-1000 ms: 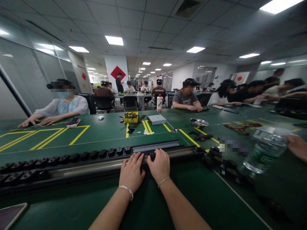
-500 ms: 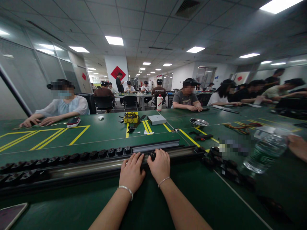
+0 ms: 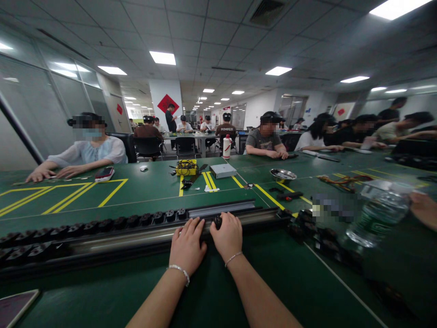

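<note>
My left hand (image 3: 187,243) lies over a long black rail with a shiny metal channel (image 3: 136,238), its fingers stretched out flat across the front part. Beside it, my right hand (image 3: 228,237) is closed around a small black round part (image 3: 217,222), whose top shows between thumb and fingers at the rail. A row of similar black parts (image 3: 132,221) stands along the back of the rail. More of them (image 3: 37,251) sit at its left end. What lies under my palms is hidden.
At right stands a clear water bottle (image 3: 378,218), near another person's hand (image 3: 423,207). Loose black parts (image 3: 327,237) lie below it. Farther back are a metal bowl (image 3: 283,174), a grey box (image 3: 223,171) and a yellow basket of cables (image 3: 187,167). People sit across the green table (image 3: 269,273).
My hands and the rail have not visibly moved. Across the table at left, the other person's hands have shifted slightly.
</note>
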`<action>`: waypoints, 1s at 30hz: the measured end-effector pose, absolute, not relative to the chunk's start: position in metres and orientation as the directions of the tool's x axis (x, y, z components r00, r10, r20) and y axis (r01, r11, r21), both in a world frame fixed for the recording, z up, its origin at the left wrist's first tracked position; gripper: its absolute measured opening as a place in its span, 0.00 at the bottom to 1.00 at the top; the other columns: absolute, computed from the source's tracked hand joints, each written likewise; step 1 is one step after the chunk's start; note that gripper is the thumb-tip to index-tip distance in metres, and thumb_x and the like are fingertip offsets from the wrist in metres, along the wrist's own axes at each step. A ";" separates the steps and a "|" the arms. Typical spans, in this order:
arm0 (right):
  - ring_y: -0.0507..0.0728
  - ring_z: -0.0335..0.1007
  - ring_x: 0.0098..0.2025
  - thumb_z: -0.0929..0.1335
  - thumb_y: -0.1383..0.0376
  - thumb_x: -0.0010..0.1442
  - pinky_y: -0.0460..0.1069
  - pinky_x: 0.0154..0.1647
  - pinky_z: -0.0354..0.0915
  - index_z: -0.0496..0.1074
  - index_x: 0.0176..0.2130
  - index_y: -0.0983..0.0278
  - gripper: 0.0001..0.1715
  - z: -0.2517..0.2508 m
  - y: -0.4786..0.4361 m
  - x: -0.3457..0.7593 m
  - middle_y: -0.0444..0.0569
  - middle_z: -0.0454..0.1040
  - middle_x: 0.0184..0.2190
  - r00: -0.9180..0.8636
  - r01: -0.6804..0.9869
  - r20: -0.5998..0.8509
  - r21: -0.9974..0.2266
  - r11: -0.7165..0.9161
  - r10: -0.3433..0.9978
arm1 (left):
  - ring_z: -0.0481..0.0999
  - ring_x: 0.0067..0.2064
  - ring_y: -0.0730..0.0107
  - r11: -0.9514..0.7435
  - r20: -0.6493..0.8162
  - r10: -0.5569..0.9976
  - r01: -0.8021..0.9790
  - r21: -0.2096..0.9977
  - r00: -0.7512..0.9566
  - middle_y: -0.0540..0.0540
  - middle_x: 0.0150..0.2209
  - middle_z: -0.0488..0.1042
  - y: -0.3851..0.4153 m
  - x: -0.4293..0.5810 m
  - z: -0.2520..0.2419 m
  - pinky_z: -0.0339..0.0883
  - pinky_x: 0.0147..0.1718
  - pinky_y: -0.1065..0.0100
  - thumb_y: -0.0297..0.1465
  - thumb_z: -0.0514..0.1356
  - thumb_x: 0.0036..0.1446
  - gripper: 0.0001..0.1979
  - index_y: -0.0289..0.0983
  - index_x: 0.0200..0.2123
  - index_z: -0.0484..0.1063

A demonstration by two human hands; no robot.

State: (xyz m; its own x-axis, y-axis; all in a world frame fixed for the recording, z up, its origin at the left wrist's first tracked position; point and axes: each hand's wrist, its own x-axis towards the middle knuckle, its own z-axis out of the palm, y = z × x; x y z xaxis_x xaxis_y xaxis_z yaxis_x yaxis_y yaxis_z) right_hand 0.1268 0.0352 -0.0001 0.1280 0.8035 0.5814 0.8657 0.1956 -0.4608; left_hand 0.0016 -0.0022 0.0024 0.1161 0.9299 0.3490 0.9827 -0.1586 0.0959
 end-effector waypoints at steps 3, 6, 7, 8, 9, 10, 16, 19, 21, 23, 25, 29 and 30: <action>0.61 0.63 0.49 0.64 0.65 0.50 0.55 0.54 0.51 0.69 0.38 0.66 0.13 0.001 0.035 0.127 0.54 0.73 0.36 0.126 0.863 0.568 -0.467 0.193 0.813 | 0.55 0.61 0.62 -0.163 0.358 0.926 0.982 0.097 0.119 0.48 0.60 0.59 -0.001 0.001 0.001 0.49 0.56 0.57 0.31 0.52 0.50 0.29 0.44 0.57 0.58; 0.61 0.63 0.49 0.64 0.65 0.50 0.55 0.54 0.51 0.69 0.37 0.66 0.12 0.001 0.035 0.127 0.54 0.73 0.37 0.125 0.863 0.561 -0.469 0.190 0.818 | 0.55 0.61 0.62 -0.170 0.371 0.921 0.980 0.099 0.122 0.49 0.60 0.60 -0.001 0.001 0.000 0.49 0.56 0.57 0.31 0.52 0.50 0.29 0.44 0.57 0.58; 0.61 0.63 0.49 0.64 0.65 0.51 0.55 0.54 0.51 0.69 0.37 0.66 0.12 0.002 0.035 0.127 0.54 0.73 0.37 0.123 0.863 0.561 -0.468 0.191 0.818 | 0.55 0.61 0.62 -0.173 0.376 0.919 0.980 0.099 0.124 0.49 0.60 0.60 -0.001 0.001 -0.001 0.49 0.56 0.57 0.31 0.52 0.50 0.29 0.44 0.57 0.58; 0.60 0.63 0.49 0.64 0.65 0.51 0.55 0.54 0.51 0.69 0.37 0.66 0.12 0.002 0.035 0.127 0.54 0.73 0.37 0.122 0.863 0.561 -0.467 0.192 0.818 | 0.55 0.61 0.63 -0.176 0.380 0.916 0.979 0.099 0.126 0.49 0.60 0.60 -0.001 0.000 -0.001 0.49 0.56 0.57 0.31 0.52 0.50 0.29 0.44 0.57 0.58; 0.60 0.64 0.49 0.64 0.65 0.51 0.55 0.54 0.51 0.69 0.37 0.66 0.12 0.002 0.034 0.127 0.54 0.73 0.37 0.121 0.863 0.561 -0.467 0.192 0.819 | 0.55 0.61 0.63 -0.178 0.384 0.915 0.979 0.100 0.127 0.49 0.60 0.60 -0.001 0.000 -0.001 0.49 0.56 0.57 0.31 0.52 0.50 0.29 0.44 0.57 0.58; 0.60 0.64 0.49 0.64 0.65 0.51 0.55 0.54 0.51 0.69 0.37 0.66 0.11 0.002 0.034 0.128 0.54 0.73 0.37 0.121 0.864 0.560 -0.466 0.191 0.819 | 0.55 0.61 0.63 -0.180 0.388 0.913 0.979 0.100 0.128 0.49 0.60 0.60 -0.001 0.000 -0.001 0.49 0.56 0.57 0.31 0.52 0.49 0.29 0.44 0.57 0.58; 0.60 0.64 0.47 0.64 0.65 0.51 0.54 0.53 0.52 0.68 0.35 0.65 0.09 0.003 0.034 0.128 0.54 0.73 0.36 0.119 0.862 0.567 -0.466 0.198 0.815 | 0.56 0.61 0.63 -0.184 0.399 0.907 0.978 0.094 0.132 0.49 0.60 0.61 -0.001 0.000 -0.001 0.49 0.55 0.57 0.31 0.52 0.49 0.28 0.44 0.57 0.58; 0.60 0.65 0.46 0.64 0.65 0.50 0.54 0.52 0.53 0.68 0.34 0.65 0.08 0.004 0.034 0.129 0.53 0.73 0.35 0.122 0.860 0.564 -0.471 0.197 0.817 | 0.56 0.61 0.63 -0.184 0.398 0.908 0.979 0.090 0.134 0.50 0.60 0.61 -0.001 0.000 -0.001 0.49 0.55 0.57 0.31 0.52 0.49 0.28 0.44 0.57 0.58; 0.60 0.65 0.44 0.64 0.65 0.50 0.54 0.51 0.53 0.68 0.33 0.64 0.08 0.005 0.034 0.129 0.52 0.73 0.34 0.124 0.860 0.557 -0.474 0.191 0.821 | 0.56 0.61 0.63 -0.183 0.396 0.908 0.979 0.087 0.135 0.50 0.60 0.60 0.000 0.000 -0.001 0.50 0.55 0.57 0.31 0.52 0.49 0.29 0.44 0.57 0.58; 0.60 0.65 0.45 0.64 0.65 0.50 0.54 0.52 0.53 0.68 0.33 0.64 0.08 0.005 0.034 0.129 0.52 0.73 0.34 0.129 0.861 0.552 -0.475 0.183 0.824 | 0.56 0.60 0.63 -0.181 0.396 0.909 0.980 0.085 0.134 0.50 0.60 0.60 0.000 -0.001 -0.002 0.50 0.55 0.57 0.31 0.52 0.49 0.29 0.44 0.57 0.58; 0.60 0.64 0.47 0.64 0.65 0.50 0.55 0.54 0.50 0.68 0.34 0.64 0.08 0.004 0.034 0.129 0.52 0.73 0.35 0.134 0.861 0.554 -0.475 0.179 0.822 | 0.56 0.60 0.64 -0.179 0.397 0.909 0.980 0.085 0.131 0.50 0.60 0.60 0.000 -0.001 -0.002 0.50 0.55 0.57 0.31 0.52 0.49 0.28 0.44 0.57 0.58; 0.62 0.61 0.51 0.65 0.64 0.50 0.56 0.56 0.47 0.68 0.35 0.64 0.10 0.002 0.035 0.129 0.53 0.74 0.36 0.139 0.860 0.546 -0.481 0.173 0.826 | 0.56 0.60 0.64 -0.179 0.402 0.907 0.980 0.088 0.129 0.50 0.60 0.61 -0.001 0.000 -0.002 0.50 0.54 0.57 0.31 0.52 0.49 0.28 0.43 0.57 0.58; 0.61 0.61 0.51 0.65 0.64 0.50 0.56 0.56 0.47 0.68 0.35 0.64 0.10 0.001 0.035 0.129 0.53 0.74 0.36 0.139 0.859 0.544 -0.482 0.172 0.828 | 0.56 0.60 0.64 -0.179 0.403 0.906 0.980 0.088 0.130 0.50 0.60 0.61 -0.001 0.000 -0.002 0.50 0.54 0.57 0.31 0.52 0.49 0.28 0.43 0.57 0.59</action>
State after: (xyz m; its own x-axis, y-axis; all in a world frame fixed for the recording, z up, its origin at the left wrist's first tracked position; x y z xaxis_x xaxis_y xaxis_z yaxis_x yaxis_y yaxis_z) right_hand 0.1290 0.0349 0.0013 0.1394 0.8276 0.5437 0.8588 0.1723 -0.4824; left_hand -0.0003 -0.0013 -0.0016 0.1295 0.9059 0.4033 0.9799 -0.1793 0.0880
